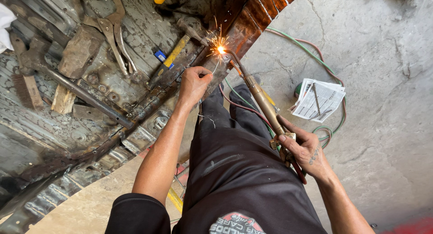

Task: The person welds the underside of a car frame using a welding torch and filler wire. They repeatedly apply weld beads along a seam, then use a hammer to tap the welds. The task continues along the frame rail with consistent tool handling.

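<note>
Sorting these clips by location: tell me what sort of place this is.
Probably a vehicle body repair or welding workshop. The right hand holds a brass gas torch sparking at a rusty sheet-metal floor panel, with locking pliers lying on it and bare concrete floor alongside.

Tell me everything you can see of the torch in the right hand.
The torch is a long brass-coloured tube with a thin bent tip; its flame point throws orange sparks at the rusty sheet-metal seam. It slants up and left from the right hand, which grips its valve end. Red and green hoses run back across the concrete floor. The left hand holds a thin rod near the flame.
</note>
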Action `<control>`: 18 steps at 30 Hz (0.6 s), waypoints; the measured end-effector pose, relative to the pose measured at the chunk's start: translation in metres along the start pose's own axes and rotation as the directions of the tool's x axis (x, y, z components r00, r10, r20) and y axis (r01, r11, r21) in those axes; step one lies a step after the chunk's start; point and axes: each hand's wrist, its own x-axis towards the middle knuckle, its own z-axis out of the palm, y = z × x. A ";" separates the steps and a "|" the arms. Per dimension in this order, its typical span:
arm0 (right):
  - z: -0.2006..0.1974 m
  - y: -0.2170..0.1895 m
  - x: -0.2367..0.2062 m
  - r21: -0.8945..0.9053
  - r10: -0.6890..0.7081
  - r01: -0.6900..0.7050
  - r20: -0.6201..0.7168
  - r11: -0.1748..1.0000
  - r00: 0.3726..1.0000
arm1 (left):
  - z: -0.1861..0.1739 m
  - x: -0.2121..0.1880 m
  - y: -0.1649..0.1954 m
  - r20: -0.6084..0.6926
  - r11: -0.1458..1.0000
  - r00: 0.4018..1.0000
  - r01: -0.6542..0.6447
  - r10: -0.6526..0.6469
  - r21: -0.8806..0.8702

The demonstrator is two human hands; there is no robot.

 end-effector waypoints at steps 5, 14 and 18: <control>0.000 0.000 -0.001 0.037 0.043 -0.043 -0.002 0.998 0.999 | 0.000 0.001 -0.001 0.010 1.000 1.000 0.010 -0.010 -0.022; 0.003 -0.011 -0.004 0.148 0.130 -0.133 0.026 0.980 0.991 | -0.001 0.002 0.000 0.012 1.000 1.000 -0.003 0.003 0.005; 0.004 -0.013 -0.004 0.133 0.134 -0.135 0.018 0.982 0.991 | -0.001 0.002 0.000 0.008 1.000 1.000 0.014 -0.014 0.001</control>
